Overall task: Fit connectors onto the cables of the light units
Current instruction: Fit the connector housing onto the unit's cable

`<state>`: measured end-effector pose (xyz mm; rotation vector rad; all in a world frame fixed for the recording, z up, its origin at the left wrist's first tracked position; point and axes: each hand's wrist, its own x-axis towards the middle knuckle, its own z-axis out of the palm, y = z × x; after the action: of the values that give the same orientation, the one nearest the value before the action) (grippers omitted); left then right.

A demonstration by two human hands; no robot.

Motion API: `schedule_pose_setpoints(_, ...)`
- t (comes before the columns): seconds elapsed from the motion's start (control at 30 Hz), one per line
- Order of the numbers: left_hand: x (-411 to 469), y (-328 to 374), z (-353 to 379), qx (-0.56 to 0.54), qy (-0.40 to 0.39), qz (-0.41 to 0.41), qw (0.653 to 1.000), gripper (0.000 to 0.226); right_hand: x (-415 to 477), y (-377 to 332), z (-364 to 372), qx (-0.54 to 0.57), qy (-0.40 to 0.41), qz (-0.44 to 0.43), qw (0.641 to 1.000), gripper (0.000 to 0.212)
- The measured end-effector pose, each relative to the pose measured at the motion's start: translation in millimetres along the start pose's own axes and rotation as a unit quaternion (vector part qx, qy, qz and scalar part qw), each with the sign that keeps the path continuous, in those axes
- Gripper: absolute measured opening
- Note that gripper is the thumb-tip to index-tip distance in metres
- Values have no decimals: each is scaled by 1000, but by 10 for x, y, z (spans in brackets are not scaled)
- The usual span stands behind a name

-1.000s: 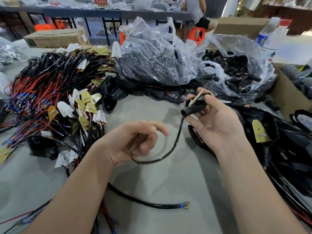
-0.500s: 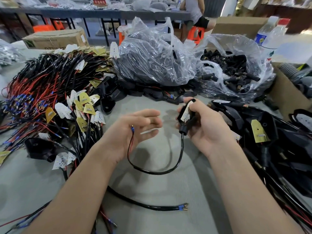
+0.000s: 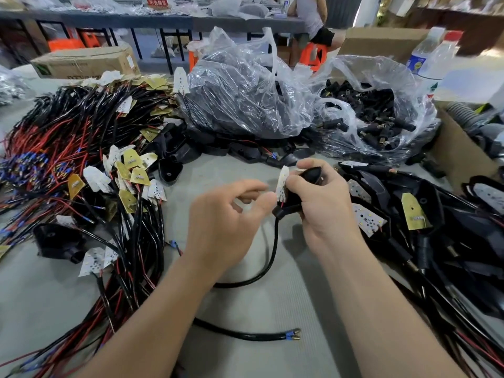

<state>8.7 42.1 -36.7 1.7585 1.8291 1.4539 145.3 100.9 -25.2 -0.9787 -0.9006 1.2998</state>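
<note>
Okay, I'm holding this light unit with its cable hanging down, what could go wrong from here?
1. The white LED board sticks out of the light unit in your right hand. The left hand close by could bend it or strain its thin red wire.
2. The unit's cable loops under your left forearm and could snag when you pull it.

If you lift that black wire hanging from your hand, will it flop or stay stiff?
Probably floppy: the black cable droops from the light unit in the right hand and curves down to the table. Likely a bit springy too, since it bends in a smooth loop without kinks.
</note>
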Motion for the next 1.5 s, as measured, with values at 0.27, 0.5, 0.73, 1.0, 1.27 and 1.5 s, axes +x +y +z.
schedule_pose_setpoints(0.27, 129, -126, 71, -295, -56, -165, 939, 11, -97, -1, 28, -94, -212, 96, 968, 26)
schedule_pose_setpoints(0.5, 167, -171, 48, -284, -99, -167, 939, 18, -91, 70, 21, 19, -263, 166, 950, 78)
schedule_pose_setpoints(0.73, 172, -221, 74, -308, -127, -146, 931, 6, -79, 96, 1, 39, -221, 147, 963, 76)
schedule_pose_setpoints(1.0, 98, -212, 63, -76, -10, -62, 995, 33, -99, 126, 129, 37, -155, 102, 982, 57)
schedule_pose_setpoints(1.27, 97, -111, 124, -315, -235, -275, 878, 15, 21, 65, 51, 125, -41, 52, 990, 56)
schedule_pose_setpoints(1.5, 138, -194, -9, -215, -252, -202, 922, 14, 113, -39, -93, 136, 60, -63, 987, 52)
